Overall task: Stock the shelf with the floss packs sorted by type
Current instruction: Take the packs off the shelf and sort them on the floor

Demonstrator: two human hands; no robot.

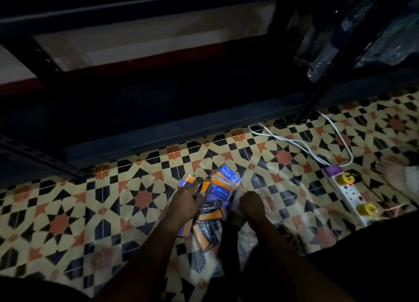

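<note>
We kneel over a heap of floss packs (213, 202) on the patterned floor (90, 211) — our left hand (187, 203) grips one Charcoal pack (197, 189), our right hand (251, 203) pinches a clear wrapper (238, 199).

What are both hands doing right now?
Left hand: grips a Charcoal floss pack.
Right hand: curled round a clear plastic wrapper.
</note>
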